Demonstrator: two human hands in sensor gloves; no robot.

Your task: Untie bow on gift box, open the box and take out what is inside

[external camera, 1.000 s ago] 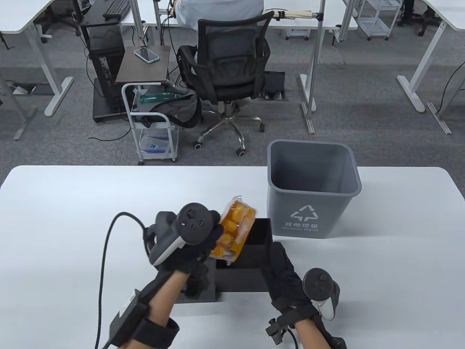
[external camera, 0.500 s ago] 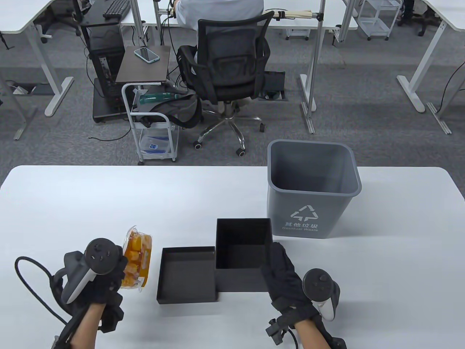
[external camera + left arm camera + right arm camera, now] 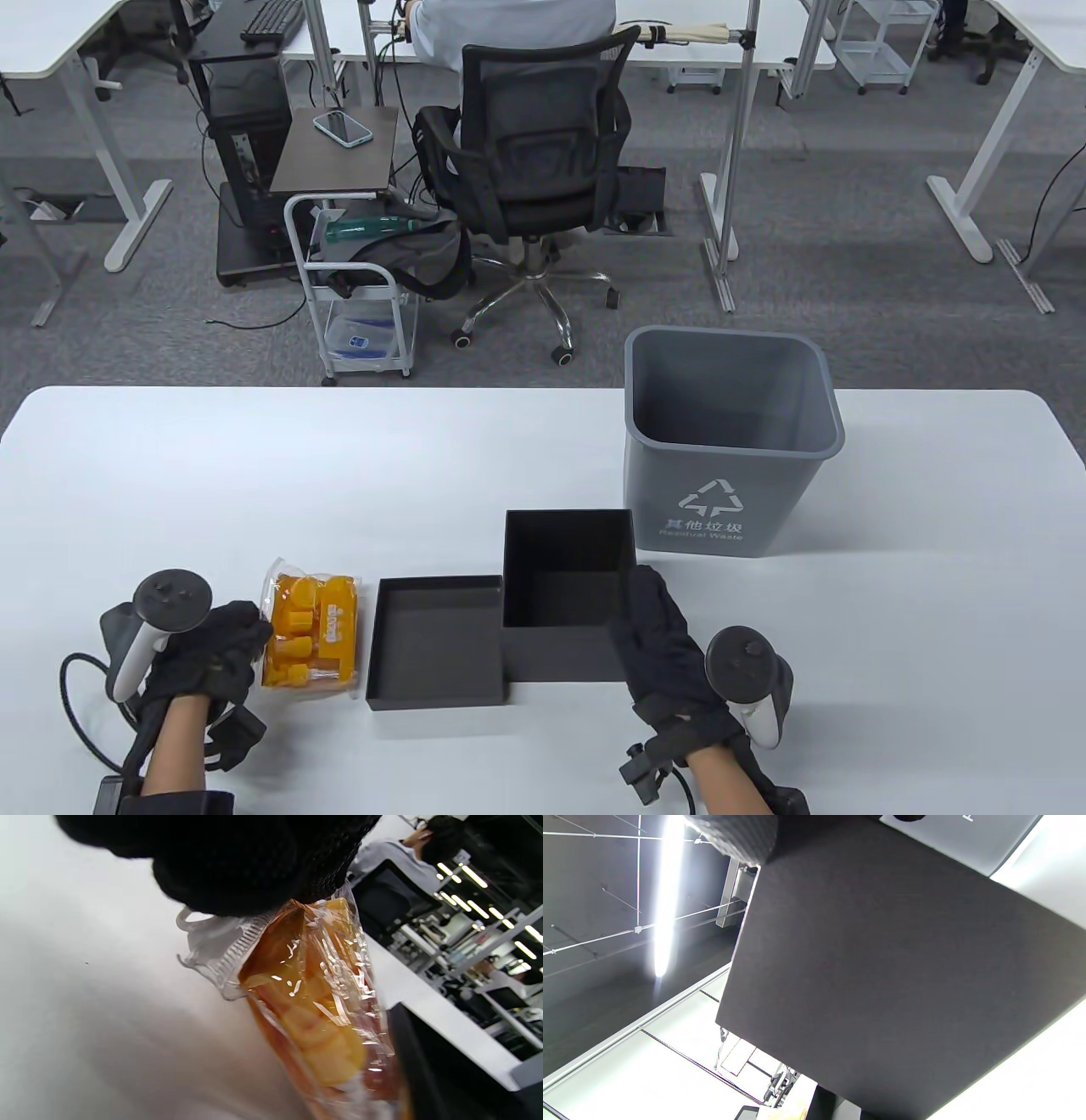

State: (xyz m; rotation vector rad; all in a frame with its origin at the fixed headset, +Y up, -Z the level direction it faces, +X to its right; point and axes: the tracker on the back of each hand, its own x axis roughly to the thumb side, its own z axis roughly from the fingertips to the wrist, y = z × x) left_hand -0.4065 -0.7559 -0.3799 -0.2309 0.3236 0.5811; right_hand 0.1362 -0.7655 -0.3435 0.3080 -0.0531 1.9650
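The black gift box (image 3: pixel 567 543) stands open on the white table, its inside dark. Its lid (image 3: pixel 437 641) lies upturned against the box's left side. A clear packet of orange pieces (image 3: pixel 310 632) lies flat on the table left of the lid. My left hand (image 3: pixel 246 641) grips the packet's left edge; in the left wrist view the gloved fingers (image 3: pixel 237 866) sit on the packet's (image 3: pixel 314 1005) crimped seal. My right hand (image 3: pixel 638 613) holds the box's near right corner, with one finger (image 3: pixel 738 836) over the box's (image 3: pixel 903 976) wall. No ribbon shows.
A grey waste bin (image 3: pixel 730 441) stands just behind and to the right of the box. The table's near edge lies under my wrists. Beyond the far edge are an office chair (image 3: pixel 530 161) and a small white cart (image 3: pixel 361 314).
My left hand carried the packet from above the box out to the left and down; the packet now lies flat on the table. The right hand and box stayed put.
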